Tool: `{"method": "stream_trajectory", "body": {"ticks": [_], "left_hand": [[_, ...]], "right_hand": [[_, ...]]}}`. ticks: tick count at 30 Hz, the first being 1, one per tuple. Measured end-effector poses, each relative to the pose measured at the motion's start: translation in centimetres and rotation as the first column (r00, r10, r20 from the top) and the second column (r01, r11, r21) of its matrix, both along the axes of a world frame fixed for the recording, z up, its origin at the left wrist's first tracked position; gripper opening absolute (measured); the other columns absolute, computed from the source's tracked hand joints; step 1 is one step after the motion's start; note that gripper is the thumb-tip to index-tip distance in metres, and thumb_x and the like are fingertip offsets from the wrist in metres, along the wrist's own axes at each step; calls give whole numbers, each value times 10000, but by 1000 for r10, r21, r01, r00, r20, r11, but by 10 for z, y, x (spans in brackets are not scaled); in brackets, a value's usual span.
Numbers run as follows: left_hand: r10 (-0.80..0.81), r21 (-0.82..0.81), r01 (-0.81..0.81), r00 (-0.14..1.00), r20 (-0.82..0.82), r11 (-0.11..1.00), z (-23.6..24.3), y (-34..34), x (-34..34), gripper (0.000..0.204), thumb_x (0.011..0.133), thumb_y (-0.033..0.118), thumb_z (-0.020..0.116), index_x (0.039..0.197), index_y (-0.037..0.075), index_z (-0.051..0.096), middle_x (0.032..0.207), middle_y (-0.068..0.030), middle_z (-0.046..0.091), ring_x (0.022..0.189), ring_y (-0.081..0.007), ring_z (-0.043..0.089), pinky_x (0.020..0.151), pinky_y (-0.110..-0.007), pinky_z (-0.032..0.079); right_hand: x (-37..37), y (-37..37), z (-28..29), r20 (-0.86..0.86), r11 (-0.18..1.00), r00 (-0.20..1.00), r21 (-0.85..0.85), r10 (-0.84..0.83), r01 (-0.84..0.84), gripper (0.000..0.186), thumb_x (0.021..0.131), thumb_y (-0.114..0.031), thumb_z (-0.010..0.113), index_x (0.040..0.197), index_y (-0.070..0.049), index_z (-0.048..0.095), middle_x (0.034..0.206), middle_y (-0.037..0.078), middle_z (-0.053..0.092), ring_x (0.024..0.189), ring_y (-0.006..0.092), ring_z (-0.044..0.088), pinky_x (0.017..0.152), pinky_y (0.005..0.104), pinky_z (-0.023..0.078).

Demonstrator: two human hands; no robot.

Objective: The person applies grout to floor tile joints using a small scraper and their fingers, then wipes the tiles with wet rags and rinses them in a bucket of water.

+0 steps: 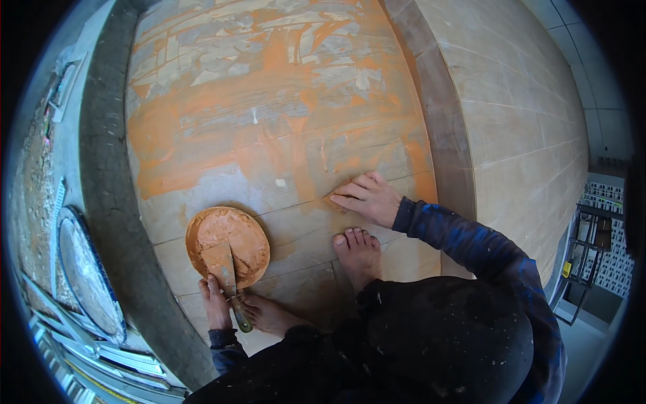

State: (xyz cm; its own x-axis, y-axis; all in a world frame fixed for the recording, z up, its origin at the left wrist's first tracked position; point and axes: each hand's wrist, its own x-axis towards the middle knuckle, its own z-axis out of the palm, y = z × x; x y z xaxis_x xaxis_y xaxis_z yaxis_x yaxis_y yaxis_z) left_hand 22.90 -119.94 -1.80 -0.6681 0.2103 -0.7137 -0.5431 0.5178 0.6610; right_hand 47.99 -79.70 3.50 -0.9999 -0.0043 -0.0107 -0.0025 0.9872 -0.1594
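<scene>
At the lower left, my left hand [214,304] grips the near rim of a round bowl [264,232] filled with orange grout, its thumb over the edge. A putty knife [230,269] rests in the bowl, its blade coated with grout and its handle sticking out over the rim, beside my hand. My right hand [367,198] is down on the tiled floor [303,225], ahead of my bare foot. Its fingers are closed and press a brownish, flat-looking piece [341,195] against the tiles; its kind is hard to make out.
Orange grout smears [269,148] cover the floor ahead. A grey ledge [108,168] borders the left, with a whitish-smeared round tub [87,269] and metal lengths [101,357] beyond it. On the right rises a tiled surface [518,135]. A dark metal frame [582,249] stands farther right.
</scene>
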Motion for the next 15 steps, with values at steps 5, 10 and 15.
{"method": "stream_trajectory", "body": {"ticks": [5,10,15], "left_hand": [[34,38,-36,998,43,999,4,11,12,473,1090,465,410,1355,73,423,784,-86,593,557,-182,599,473,-316,501],[19,-70,-29,990,-137,997,-20,-22,10,433,1097,430,408,1385,105,412,772,-69,563,540,-158,571,460,-306,484],[-139,99,152,982,-125,983,13,44,29,380,1101,377,396,1400,144,399,756,-62,540,518,-156,550,441,-292,462]], "right_hand": [[18,3,-39,-160,998,985,-1,-57,58,518,904,-211,591,1421,-211,590,1291,-35,605,1118,171,557,952,394,425],[91,15,-6,26,968,968,38,-249,248,568,855,-146,666,1419,-165,598,1290,0,626,1102,199,575,928,389,429],[113,28,-1,-112,565,605,254,-789,785,492,854,-128,620,1340,-53,617,1182,77,625,1048,260,573,893,391,456]]}}
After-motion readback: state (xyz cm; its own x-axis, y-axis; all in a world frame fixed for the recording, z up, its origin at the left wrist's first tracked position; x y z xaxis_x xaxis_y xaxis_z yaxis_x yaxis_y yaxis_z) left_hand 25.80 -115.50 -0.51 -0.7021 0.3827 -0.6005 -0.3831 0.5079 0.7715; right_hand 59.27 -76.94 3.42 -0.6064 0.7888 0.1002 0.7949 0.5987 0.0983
